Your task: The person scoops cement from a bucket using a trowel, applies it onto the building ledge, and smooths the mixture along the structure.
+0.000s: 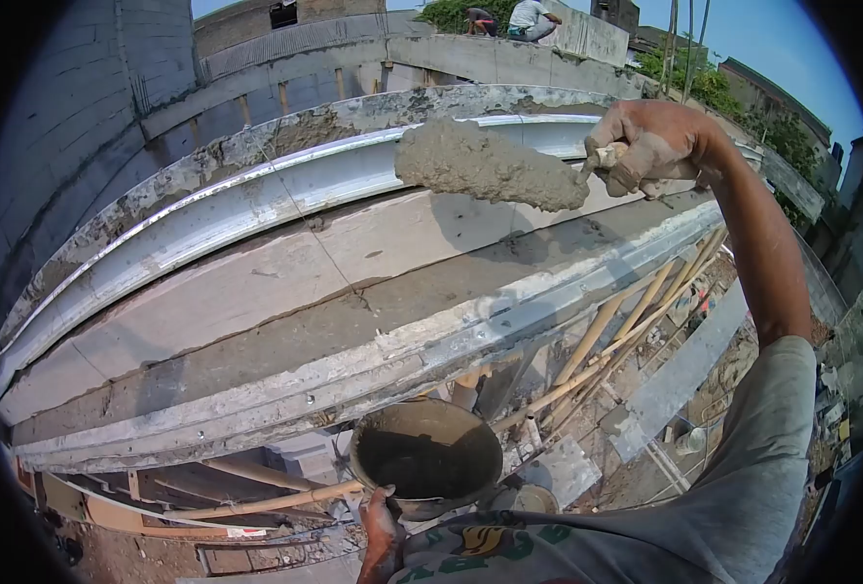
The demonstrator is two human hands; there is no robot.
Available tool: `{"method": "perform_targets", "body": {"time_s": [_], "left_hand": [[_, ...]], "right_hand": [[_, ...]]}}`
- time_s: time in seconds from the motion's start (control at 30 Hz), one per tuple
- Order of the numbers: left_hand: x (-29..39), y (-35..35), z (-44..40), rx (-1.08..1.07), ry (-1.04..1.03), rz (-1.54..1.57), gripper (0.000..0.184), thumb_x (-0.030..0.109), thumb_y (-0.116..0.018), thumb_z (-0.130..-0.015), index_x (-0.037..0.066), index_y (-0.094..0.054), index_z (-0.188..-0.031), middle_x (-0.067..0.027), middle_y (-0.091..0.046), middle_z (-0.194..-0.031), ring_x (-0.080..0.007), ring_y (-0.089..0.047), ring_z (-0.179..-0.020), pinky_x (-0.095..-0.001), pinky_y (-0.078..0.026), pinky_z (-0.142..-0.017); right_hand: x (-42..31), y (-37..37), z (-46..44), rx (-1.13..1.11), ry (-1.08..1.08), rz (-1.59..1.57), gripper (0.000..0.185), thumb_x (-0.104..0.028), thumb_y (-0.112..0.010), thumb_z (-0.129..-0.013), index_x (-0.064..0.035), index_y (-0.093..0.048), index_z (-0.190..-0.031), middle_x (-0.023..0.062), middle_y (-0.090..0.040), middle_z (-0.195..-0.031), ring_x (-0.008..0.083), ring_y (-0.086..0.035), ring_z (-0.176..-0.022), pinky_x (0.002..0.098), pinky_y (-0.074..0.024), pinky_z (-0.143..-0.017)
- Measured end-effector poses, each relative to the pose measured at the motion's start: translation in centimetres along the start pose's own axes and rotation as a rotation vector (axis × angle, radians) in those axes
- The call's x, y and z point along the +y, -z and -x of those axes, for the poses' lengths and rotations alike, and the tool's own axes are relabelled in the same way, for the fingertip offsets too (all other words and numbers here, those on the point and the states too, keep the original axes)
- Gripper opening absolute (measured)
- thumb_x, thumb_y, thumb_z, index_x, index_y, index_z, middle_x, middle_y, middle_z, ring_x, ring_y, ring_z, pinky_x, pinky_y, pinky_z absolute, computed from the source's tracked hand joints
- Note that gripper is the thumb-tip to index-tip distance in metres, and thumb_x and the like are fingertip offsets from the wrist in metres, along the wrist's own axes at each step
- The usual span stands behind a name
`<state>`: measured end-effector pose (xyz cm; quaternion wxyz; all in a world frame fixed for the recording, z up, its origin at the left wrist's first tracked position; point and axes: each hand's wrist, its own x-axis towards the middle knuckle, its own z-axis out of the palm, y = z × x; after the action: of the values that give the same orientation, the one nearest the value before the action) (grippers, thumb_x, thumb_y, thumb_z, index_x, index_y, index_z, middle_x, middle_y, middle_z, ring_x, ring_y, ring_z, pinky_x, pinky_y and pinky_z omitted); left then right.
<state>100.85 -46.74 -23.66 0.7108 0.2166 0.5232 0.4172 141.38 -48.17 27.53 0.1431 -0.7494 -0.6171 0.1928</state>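
Observation:
My right hand [653, 146] is closed round the handle of a trowel [606, 156], raised over the far side of the long ledge. Wet grey mortar [490, 167] is heaped thickly on the blade and hides most of it. Low at the front, my left hand [381, 533] grips the near left edge of a round bucket [429, 420], thumb up at the rim. Dark grey material lies inside the bucket, partly in shadow. The ledge's channel [324, 321] runs between a pale near edge and a light slab, with grey mortar along its bottom.
A long white moulded rail [285, 185] curves along the far side. A thin line [319, 234] crosses the ledge. Bamboo poles [602, 336] and boards stand below, above rubble-strewn ground. Two people [529, 19] crouch on a distant wall. A block wall [52, 117] rises at left.

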Motion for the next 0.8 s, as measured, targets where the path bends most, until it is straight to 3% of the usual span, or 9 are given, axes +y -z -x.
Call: {"method": "perform_targets", "body": {"time_s": [0.13,0.27,0.37,0.43,0.5,0.57,0.6,0.7,0.8], "left_hand": [[-0.4,-0.7,0.7,0.14,-0.044,0.094,0.014,0.01,-0.065,-0.07,0.002,-0.062,-0.081,-0.0009,-0.057,-0.069,-0.0129,-0.052,-0.056,-0.0267,-0.043,-0.054],[-0.2,-1.0,0.9,0.291,-0.078,0.056,0.008,0.009,-0.062,-0.07,0.011,-0.054,-0.069,0.0012,-0.044,-0.053,-0.0117,-0.044,-0.042,-0.0253,-0.037,-0.042],[-2.3,2.3,-0.9,0.301,-0.135,0.007,0.007,0.012,-0.061,-0.07,0.008,-0.055,-0.07,-0.002,-0.045,-0.05,-0.0153,-0.045,-0.041,-0.029,-0.04,-0.043],[-4.8,4.9,-3.1,0.346,-0.205,-0.076,0.01,0.014,-0.061,-0.07,0.006,-0.055,-0.071,-0.0045,-0.047,-0.049,-0.0181,-0.046,-0.04,-0.0318,-0.042,-0.043],[-4.8,4.8,-2.4,0.333,-0.186,-0.069,0.012,0.013,-0.06,-0.069,0.002,-0.059,-0.074,-0.0074,-0.054,-0.058,-0.0204,-0.052,-0.049,-0.0329,-0.045,-0.052],[-3.5,3.8,-0.8,0.388,-0.108,-0.024,0.012,0.005,-0.058,-0.066,-0.003,-0.063,-0.075,-0.0065,-0.061,-0.072,-0.0189,-0.056,-0.064,-0.03,-0.046,-0.066],[-4.0,3.9,-1.1,0.407,-0.144,-0.015,0.016,0.016,-0.06,-0.071,0.002,-0.059,-0.078,-0.0083,-0.052,-0.051,-0.0219,-0.054,-0.046,-0.0332,-0.047,-0.05],[-4.7,4.4,-2.0,0.38,-0.156,0.064,0.016,0.016,-0.06,-0.071,0.002,-0.059,-0.078,-0.0077,-0.053,-0.054,-0.0213,-0.055,-0.051,-0.0332,-0.048,-0.053],[-2.5,2.8,0.4,0.357,-0.163,-0.167,0.018,0.017,-0.061,-0.071,0.002,-0.059,-0.079,-0.0076,-0.056,-0.061,-0.021,-0.056,-0.056,-0.0338,-0.049,-0.056]], "right_hand": [[1.6,6.4,-3.2,0.059,0.014,-0.016,0.02,-0.012,-0.076,-0.063,-0.0025,-0.066,-0.078,0.0049,-0.059,-0.06,0.0108,-0.054,-0.047,0.0279,-0.0442,-0.04],[3.5,10.1,-7.2,0.26,0.037,0.195,0.018,-0.016,-0.071,-0.064,-0.0032,-0.064,-0.074,0.0039,-0.059,-0.06,0.012,-0.055,-0.051,0.0299,-0.044,-0.044],[7.3,10.9,-11.9,0.51,0.139,0.413,0.022,-0.022,-0.069,-0.065,-0.0029,-0.063,-0.074,0.0063,-0.059,-0.061,0.0181,-0.056,-0.056,0.0332,-0.0451,-0.051],[9.4,9.6,-14.3,0.724,0.251,0.786,0.03,-0.022,-0.072,-0.065,-0.0049,-0.061,-0.088,0.0179,-0.062,-0.075,0.0364,-0.06,-0.072,0.0438,-0.0484,-0.065],[13.2,8.2,-17.1,0.879,0.229,0.853,0.025,-0.023,-0.071,-0.068,-0.006,-0.064,-0.085,0.0202,-0.065,-0.081,0.0389,-0.062,-0.079,0.0463,-0.0504,-0.069],[13.3,6.0,-17.0,1.03,0.237,0.836,0.02,-0.024,-0.071,-0.071,-0.0089,-0.063,-0.082,0.0165,-0.065,-0.083,0.037,-0.063,-0.08,0.0462,-0.051,-0.069],[14.6,5.6,-17.8,1.103,0.307,0.841,0.02,-0.023,-0.07,-0.072,-0.0092,-0.062,-0.083,0.0156,-0.065,-0.084,0.0366,-0.063,-0.08,0.0462,-0.0511,-0.069],[14.8,5.0,-18.2,1.121,0.284,0.882,0.02,-0.022,-0.07,-0.073,-0.0101,-0.062,-0.087,0.0133,-0.065,-0.087,0.0349,-0.064,-0.081,0.0462,-0.0512,-0.069],[13.0,3.8,-17.2,1.1,0.208,0.889,0.023,-0.021,-0.07,-0.072,-0.0112,-0.061,-0.091,0.0124,-0.064,-0.089,0.0331,-0.064,-0.084,0.0458,-0.0514,-0.069]]}}
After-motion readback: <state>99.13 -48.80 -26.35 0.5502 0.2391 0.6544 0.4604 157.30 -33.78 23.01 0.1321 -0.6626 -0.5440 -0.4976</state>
